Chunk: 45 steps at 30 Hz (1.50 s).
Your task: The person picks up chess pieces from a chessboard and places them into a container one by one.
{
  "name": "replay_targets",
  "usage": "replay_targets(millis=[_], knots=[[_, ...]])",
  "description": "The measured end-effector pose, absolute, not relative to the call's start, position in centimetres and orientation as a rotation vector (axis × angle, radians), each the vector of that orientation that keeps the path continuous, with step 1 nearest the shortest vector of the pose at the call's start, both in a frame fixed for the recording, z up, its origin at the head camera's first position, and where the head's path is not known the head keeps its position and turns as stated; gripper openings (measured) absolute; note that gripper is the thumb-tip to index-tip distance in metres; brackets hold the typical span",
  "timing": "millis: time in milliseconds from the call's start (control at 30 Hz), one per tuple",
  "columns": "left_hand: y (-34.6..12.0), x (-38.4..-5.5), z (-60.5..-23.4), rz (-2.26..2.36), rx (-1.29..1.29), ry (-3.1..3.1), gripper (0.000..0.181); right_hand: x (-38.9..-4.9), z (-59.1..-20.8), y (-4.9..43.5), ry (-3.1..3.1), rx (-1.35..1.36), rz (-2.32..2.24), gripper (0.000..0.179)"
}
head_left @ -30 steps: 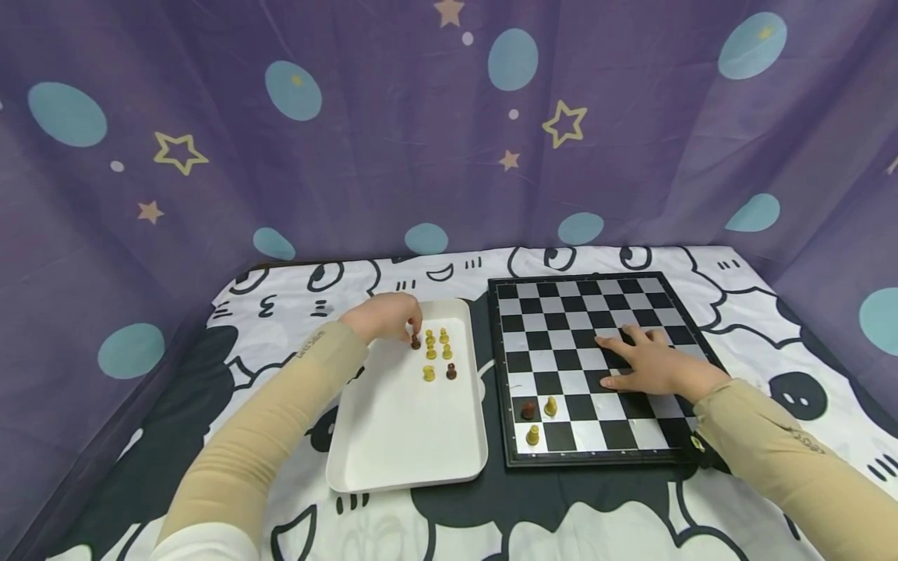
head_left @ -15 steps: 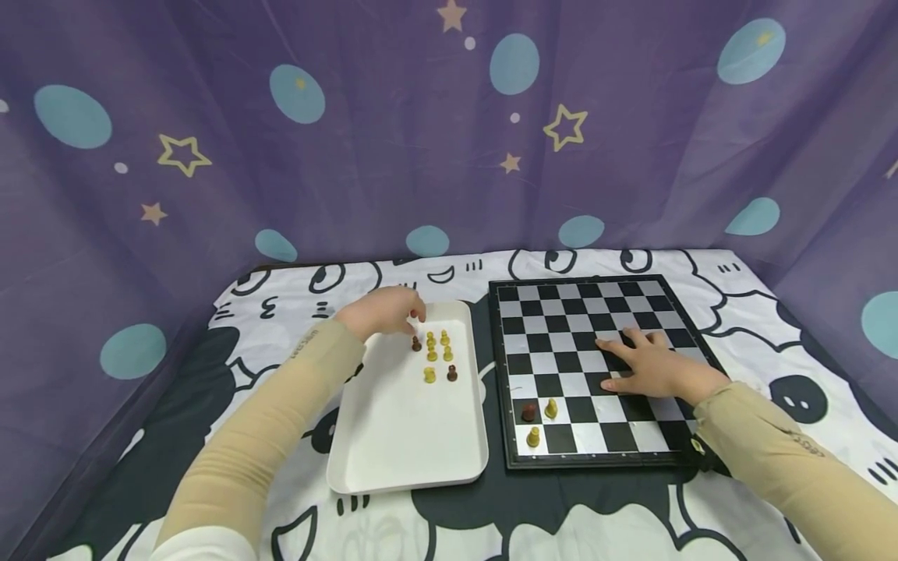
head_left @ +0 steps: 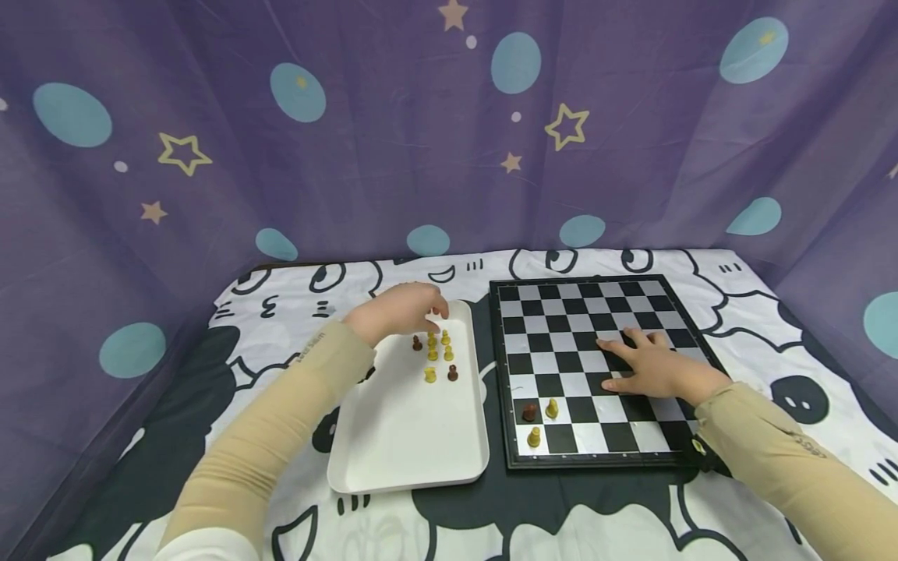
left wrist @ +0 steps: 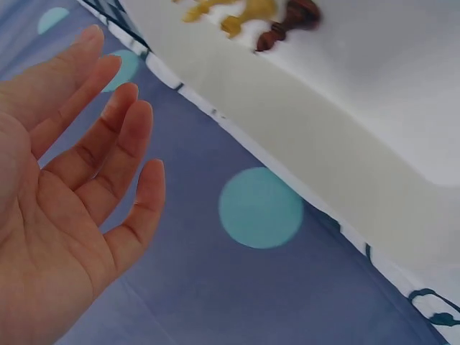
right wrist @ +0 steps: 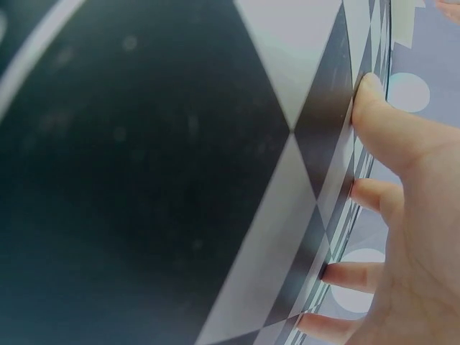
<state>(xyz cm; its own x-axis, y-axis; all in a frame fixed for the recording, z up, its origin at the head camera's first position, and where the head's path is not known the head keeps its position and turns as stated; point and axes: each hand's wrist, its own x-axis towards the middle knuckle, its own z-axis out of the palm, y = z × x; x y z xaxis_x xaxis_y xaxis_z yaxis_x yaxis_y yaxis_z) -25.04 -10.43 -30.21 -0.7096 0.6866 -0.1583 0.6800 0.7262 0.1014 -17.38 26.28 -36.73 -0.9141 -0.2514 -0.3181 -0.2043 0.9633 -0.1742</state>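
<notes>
My left hand (head_left: 403, 308) hovers over the far end of the white tray (head_left: 407, 444), fingertips close over the yellow chess pieces (head_left: 448, 353). In the left wrist view its fingers (left wrist: 93, 165) are loosely bent with nothing between them. Just left of the yellow group stands a dark red chess piece (head_left: 417, 343); another dark piece (head_left: 452, 373) stands nearer, beside a yellow one (head_left: 430, 375). My right hand (head_left: 647, 368) rests spread on the chessboard (head_left: 578, 340), with fingertips touching its squares in the right wrist view.
Three pieces stand at the board's near left corner: a dark red piece (head_left: 529, 411), a yellow piece (head_left: 552, 407) and a yellow rook (head_left: 534, 436). A cartoon-print cloth (head_left: 379, 538) covers the table. Behind it hangs a purple curtain (head_left: 393, 171).
My left hand has let go of the dark red piece, which stays in the tray, and has risen and shifted right over the yellow pieces. My right hand has stayed put.
</notes>
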Motion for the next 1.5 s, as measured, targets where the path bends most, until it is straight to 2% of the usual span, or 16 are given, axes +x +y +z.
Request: replay_targets(millis=[567, 1500], knots=[[-6.1, -21.9, -29.2, 0.028, 1.353, 2.650, 0.026, -17.3, -36.7, 26.3, 2.775, -0.340, -0.195, 0.086], [-1.6, -18.3, -29.8, -0.127, 1.558, 2.496, 0.029, -17.4, -36.8, 26.4, 2.789, -0.352, -0.197, 0.086]])
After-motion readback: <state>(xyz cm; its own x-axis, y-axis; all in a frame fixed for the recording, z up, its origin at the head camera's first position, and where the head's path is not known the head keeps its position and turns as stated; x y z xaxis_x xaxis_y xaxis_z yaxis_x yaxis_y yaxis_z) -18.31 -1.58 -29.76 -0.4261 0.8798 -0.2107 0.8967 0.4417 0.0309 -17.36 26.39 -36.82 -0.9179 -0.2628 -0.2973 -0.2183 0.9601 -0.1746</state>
